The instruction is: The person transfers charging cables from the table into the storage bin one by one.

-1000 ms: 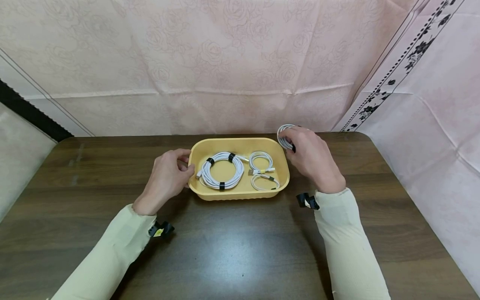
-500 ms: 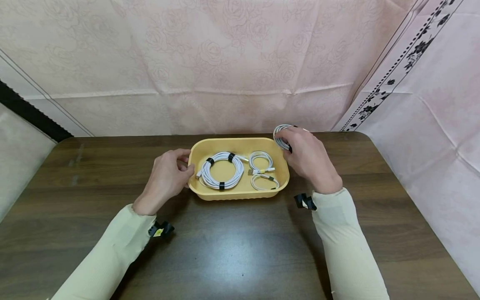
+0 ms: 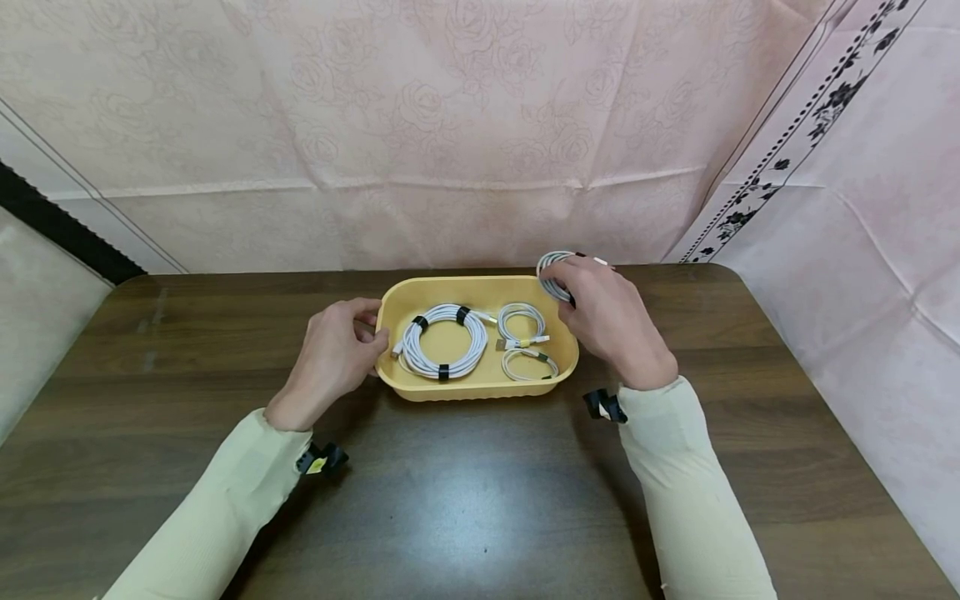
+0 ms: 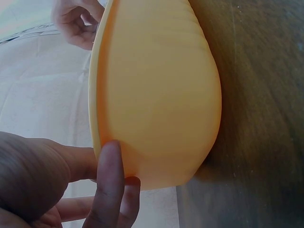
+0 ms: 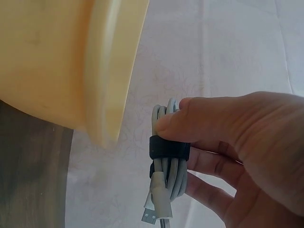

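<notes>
My left hand (image 3: 330,354) pinches the left rim of a yellow plastic bin (image 3: 472,391), thumb and fingers at its edge in the left wrist view. Over the bin's back right corner, my right hand (image 3: 609,312) holds a coiled grey-white USB cable (image 5: 175,176) between thumb and fingers. A black strap (image 5: 169,148) binds this coil, and its plug ends hang down. Inside the bin, a large white cable coil (image 3: 477,342) with black straps lies on the left. A smaller coiled cable (image 3: 502,322) and a thin one (image 3: 506,364) lie on the right.
The bin stands near the back edge of a dark wooden table (image 3: 465,500). Behind it hangs a pale pink floral cloth (image 3: 420,150), and another cloth (image 3: 885,275) runs along the right side.
My right hand has moved a little left with the coiled USB cable, from beside the bin's back right corner to above it. The left hand and the bin have stayed put.
</notes>
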`<state>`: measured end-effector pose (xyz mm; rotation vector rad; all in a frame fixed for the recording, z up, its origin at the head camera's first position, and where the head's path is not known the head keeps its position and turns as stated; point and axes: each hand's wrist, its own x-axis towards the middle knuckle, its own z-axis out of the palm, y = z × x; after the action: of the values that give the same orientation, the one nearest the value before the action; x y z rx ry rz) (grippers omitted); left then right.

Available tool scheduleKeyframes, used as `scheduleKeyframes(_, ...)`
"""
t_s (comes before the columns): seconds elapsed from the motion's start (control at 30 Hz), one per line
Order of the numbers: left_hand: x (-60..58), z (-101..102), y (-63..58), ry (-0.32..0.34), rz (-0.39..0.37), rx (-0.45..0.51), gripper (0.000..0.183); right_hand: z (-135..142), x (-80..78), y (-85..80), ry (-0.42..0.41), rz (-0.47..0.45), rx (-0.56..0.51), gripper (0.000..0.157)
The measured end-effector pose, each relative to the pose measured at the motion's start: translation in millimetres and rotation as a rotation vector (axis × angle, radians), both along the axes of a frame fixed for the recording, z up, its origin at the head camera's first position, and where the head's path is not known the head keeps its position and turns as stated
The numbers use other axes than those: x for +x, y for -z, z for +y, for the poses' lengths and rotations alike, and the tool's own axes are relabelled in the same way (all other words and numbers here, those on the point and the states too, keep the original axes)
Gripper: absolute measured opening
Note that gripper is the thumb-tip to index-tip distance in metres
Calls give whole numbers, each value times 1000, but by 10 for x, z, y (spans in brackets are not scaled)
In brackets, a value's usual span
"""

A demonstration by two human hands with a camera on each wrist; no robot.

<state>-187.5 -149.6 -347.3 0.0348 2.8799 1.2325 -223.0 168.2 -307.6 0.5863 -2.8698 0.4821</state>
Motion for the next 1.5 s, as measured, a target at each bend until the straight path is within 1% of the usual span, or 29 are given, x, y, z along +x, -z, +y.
scheduleKeyframes(0.4, -6, -2, -5, -1, 0, -4, 44, -64, 27, 9, -25, 39, 16, 41)
scheduleKeyframes(0.6, -7, -1, -6, 1, -2, -4, 44, -88, 35, 22, -32, 52, 21, 39)
scheduleKeyframes(1.0, -2, -4, -5, 1, 1, -1, 44, -131, 50, 52, -68, 97, 13, 37)
scheduleKeyframes(1.5, -6, -2, -3, 1, 4, -1, 43, -195, 51, 84, -124, 124, 23, 41)
